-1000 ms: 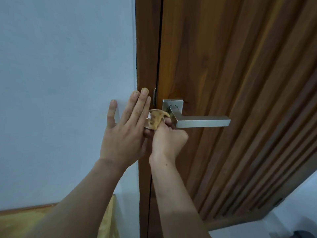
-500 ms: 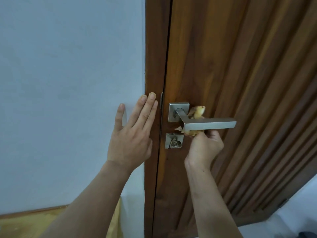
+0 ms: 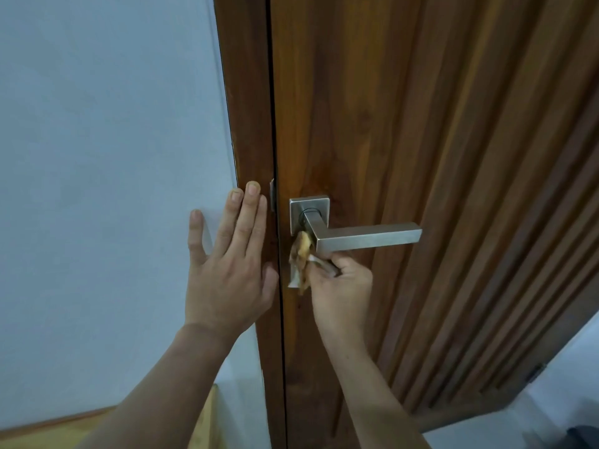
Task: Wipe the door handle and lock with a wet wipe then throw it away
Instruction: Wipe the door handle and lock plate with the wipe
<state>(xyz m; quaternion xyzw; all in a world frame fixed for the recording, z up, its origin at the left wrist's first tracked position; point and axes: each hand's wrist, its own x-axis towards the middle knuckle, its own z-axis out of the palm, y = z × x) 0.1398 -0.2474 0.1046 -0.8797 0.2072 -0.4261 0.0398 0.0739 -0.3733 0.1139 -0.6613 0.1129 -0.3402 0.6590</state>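
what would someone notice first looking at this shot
The brushed steel door handle stands out mid-frame against the dark wooden door. Just below its pivot end, the right hand pinches a crumpled, yellow-stained wet wipe where the lock would be. The left hand lies flat, fingers spread, across the wall and door frame.

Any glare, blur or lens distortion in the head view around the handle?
Head view: soft, even light; only a dull sheen on the brushed square metal lever handle, no glare. The crumpled stained wet wipe looks slightly soft. Wide-angle lens bows the dark wooden door frame.
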